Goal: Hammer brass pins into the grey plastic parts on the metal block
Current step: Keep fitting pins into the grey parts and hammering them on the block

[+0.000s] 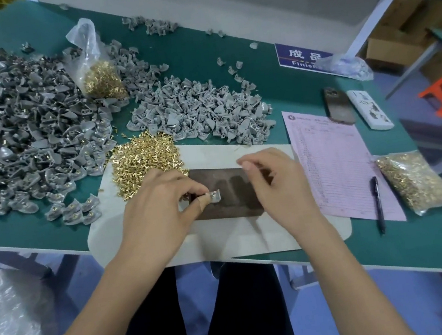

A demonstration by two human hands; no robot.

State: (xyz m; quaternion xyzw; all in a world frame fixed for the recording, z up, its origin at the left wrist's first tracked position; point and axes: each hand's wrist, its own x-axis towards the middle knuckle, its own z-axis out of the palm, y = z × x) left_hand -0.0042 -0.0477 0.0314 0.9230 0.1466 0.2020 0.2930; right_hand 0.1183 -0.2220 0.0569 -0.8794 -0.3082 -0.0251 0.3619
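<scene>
**Lead:** Plastic first. You are pinching one grey plastic part (214,196) between the thumb and fingertips of your left hand (159,205), and it is sitting at the left edge of the metal block (227,195), touching its top face.

**Checker:** And your right hand (273,182)?

**Lead:** It is hovering over the right half of the block with the fingers curled in. Whether you are holding a pin in it, I cannot tell; the fingertips are blurring together. No hammer is showing anywhere.

**Checker:** So how far along are you?

**Lead:** I am judging you well in but nowhere near finished. The big heap (16,132) at far left is showing brass glints in many pieces, so those are likely done. The paler heap (199,110) beyond the block is showing none, so it is probably waiting. Loose brass pins (146,158) are lying heaped just left and far of the block, spilling onto the white mat (281,233).

**Checker:** Textures?

**Lead:** The block is looking dark, flat and scuffed. The parts are matte grey, curved like small shells. The pins are short, shiny and headed. More pins are sitting in a clear bag (417,181) at near right, beside a pink form (337,164) and a pen (377,201).
</scene>
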